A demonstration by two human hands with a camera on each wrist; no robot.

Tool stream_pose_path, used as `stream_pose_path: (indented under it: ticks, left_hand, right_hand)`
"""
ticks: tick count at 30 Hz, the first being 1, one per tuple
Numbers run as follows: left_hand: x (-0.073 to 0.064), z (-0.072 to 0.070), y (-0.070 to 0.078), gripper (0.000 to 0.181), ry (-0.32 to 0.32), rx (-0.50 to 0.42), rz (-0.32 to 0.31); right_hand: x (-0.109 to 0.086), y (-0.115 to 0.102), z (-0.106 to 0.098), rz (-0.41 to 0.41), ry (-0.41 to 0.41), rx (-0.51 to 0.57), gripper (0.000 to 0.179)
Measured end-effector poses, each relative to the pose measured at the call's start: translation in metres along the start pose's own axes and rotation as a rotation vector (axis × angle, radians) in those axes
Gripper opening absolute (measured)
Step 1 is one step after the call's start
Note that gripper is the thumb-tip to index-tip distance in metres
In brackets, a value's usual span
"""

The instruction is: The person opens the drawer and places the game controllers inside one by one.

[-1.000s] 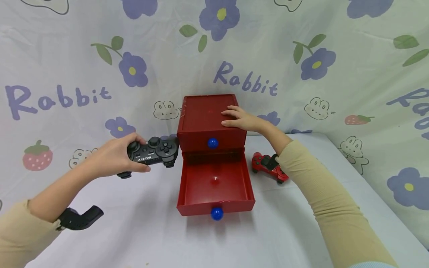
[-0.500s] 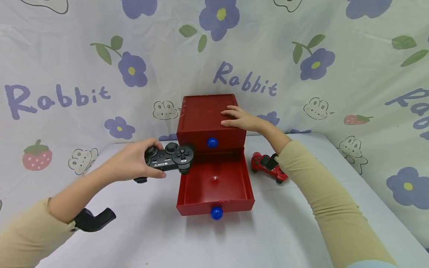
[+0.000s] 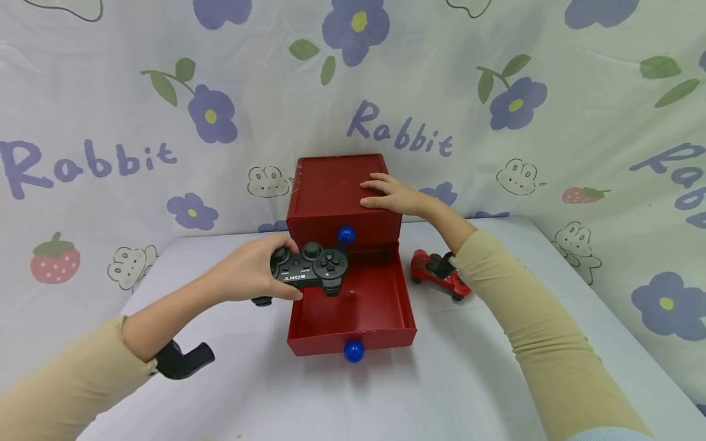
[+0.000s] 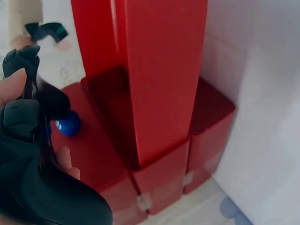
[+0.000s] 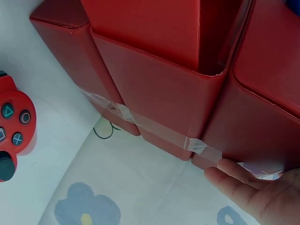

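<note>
My left hand (image 3: 248,272) grips a black game controller (image 3: 309,267) by one end, thumb below and fingers above. The controller hangs over the left part of a pulled-out red drawer (image 3: 380,300), whose front carries a blue knob (image 3: 354,351). In the left wrist view the black controller (image 4: 28,154) fills the left side, beside the red drawer wall (image 4: 164,70). My right hand (image 3: 394,195) rests on top of the red drawer cabinet (image 3: 336,184) with its fingers spread. From the right wrist, the fingers (image 5: 234,183) lie along the cabinet's side (image 5: 159,93).
A red game controller (image 3: 438,274) lies on the white table (image 3: 469,380) right of the drawer, partly behind the right wrist's black camera strap (image 3: 443,266). A second blue knob (image 3: 347,234) sits on the upper drawer. A patterned cloth (image 3: 248,92) hangs behind the cabinet.
My left hand has carried the black controller rightward, from left of the cabinet to above the open drawer. The right hand stays on the cabinet top.
</note>
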State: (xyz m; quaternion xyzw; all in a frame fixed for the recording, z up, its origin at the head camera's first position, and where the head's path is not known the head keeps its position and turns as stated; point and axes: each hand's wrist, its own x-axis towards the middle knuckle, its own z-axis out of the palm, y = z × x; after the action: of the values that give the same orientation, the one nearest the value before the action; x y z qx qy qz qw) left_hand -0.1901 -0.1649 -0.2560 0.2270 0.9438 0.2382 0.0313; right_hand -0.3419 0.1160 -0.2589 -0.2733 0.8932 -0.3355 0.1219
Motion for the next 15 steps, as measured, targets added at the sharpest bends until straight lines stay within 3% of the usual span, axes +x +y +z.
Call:
stream_pose_path:
  ticks: [15]
  left_hand:
    - [0.021, 0.030, 0.009, 0.054, 0.011, -0.100, 0.027]
  right_hand:
    - [0.001, 0.000, 0.001, 0.005, 0.011, -0.010, 0.060]
